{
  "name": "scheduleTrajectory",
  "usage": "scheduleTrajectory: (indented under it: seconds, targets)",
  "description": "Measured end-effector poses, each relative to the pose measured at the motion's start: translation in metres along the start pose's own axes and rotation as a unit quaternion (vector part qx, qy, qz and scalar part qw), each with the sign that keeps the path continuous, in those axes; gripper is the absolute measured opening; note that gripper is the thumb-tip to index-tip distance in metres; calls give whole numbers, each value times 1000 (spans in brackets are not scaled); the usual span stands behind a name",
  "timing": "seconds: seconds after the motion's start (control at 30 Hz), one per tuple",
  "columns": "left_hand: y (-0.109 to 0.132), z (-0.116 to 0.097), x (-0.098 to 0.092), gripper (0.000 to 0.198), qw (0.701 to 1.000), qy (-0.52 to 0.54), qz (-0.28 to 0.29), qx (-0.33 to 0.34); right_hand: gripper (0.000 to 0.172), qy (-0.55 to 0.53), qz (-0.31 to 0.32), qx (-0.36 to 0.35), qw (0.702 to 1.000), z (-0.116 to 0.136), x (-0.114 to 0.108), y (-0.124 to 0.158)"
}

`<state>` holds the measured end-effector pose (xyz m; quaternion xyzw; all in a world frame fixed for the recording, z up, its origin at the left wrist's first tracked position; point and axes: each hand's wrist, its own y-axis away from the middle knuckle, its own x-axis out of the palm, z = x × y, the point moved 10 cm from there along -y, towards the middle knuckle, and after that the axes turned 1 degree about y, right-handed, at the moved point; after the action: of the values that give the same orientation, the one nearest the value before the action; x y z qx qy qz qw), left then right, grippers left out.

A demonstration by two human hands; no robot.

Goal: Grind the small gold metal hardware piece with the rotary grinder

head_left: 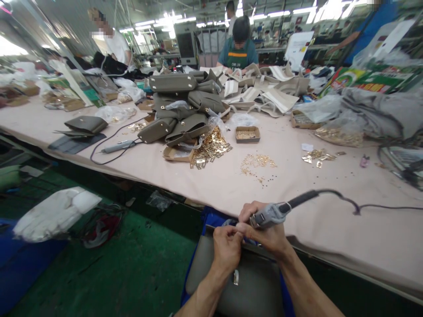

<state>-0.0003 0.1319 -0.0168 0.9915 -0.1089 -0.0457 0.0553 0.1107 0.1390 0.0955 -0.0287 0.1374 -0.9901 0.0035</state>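
My right hand (264, 231) grips a grey electric screwdriver (271, 214) whose black cable (333, 193) runs off right over the table. Its tip points left toward my left hand (227, 246), which is closed in a pinch on the edge of a grey-green leather bag (244, 281) lying in my lap. A small metal fitting (235, 276) shows on the bag below my left wrist. Both hands meet just below the table's near edge.
The pink table (330, 229) carries a heap of grey-green bags (185, 110), piles of gold metal fittings (211, 149), small cardboard trays (247, 134), a second screwdriver (117, 146) with its cable, and plastic bags at right. A person in a green apron (238, 50) works at the far side; another person stands far left. White fabric (56, 213) lies on the green floor.
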Motion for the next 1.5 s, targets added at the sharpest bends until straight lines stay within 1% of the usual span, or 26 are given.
scheduleTrajectory:
  seconds: [0.1,0.17,0.23,0.27,0.3,0.37,0.43,0.5,0.57,0.6,0.63,0.7,0.83,0.97,1.03,1.1,1.2,1.27,1.3,1.37,1.4,1.47,1.5]
  targets:
    - [1,-11,4,36,1000,-16,14,23,22,-17,41,16,999,2,0,4]
    - [1,-15,6,30,1000,-13,18,22,21,-30,61,2,998,14,-3,7]
    - [3,-13,8,24,1000,-5,17,-2,20,-78,61,-23,995,30,-12,8]
    - [4,-11,8,23,1000,-4,11,-14,19,-117,42,-36,992,38,-21,7]
    - [6,-10,8,23,1000,-7,5,-20,18,-157,10,-46,986,44,-34,7]
    - [10,-12,5,27,999,-36,-12,-7,20,-225,-80,-59,969,50,-65,8]
    - [14,-19,3,28,993,-100,-34,46,23,-264,-170,-65,947,50,-95,12]
    - [20,-29,5,25,974,-180,-56,124,25,-283,-231,-68,928,47,-116,19]
    - [26,-36,10,28,946,-246,-79,199,26,-299,-258,-68,916,42,-127,26]
    - [29,-36,13,30,932,-269,-88,225,26,-305,-265,-67,912,40,-131,28]
    - [30,-36,17,31,922,-288,-94,241,25,-309,-270,-67,909,38,-133,31]
    - [29,-32,22,32,911,-315,-100,248,22,-313,-280,-66,905,33,-136,35]
    - [26,-31,27,34,898,-344,-127,242,20,-314,-311,-68,895,27,-142,37]
    - [28,-33,30,36,881,-359,-166,260,20,-337,-357,-47,870,14,-155,31]
    - [28,-32,31,35,875,-358,-182,270,21,-353,-373,-41,857,9,-165,25]
    - [28,-29,31,35,875,-351,-185,277,23,-363,-393,-51,843,5,-180,15]
    - [26,-26,27,34,891,-311,-164,285,26,-367,-427,-53,824,-6,-206,-2]
    - [23,-23,20,36,918,-254,-140,272,28,-370,-426,-24,825,-20,-217,-20]
    - [19,-19,15,38,938,-215,-120,245,29,-372,-418,-8,829,-28,-220,-29]
    - [9,-5,11,41,978,-130,-63,152,31,-371,-404,8,836,-43,-224,-46]
    - [4,3,10,41,991,-86,-34,97,32,-370,-401,11,838,-50,-226,-52]
    - [-1,16,12,40,1000,-5,11,4,32,-372,-399,15,838,-64,-227,-63]
    - [-3,18,13,39,999,28,21,-22,32,-373,-398,18,838,-71,-227,-66]
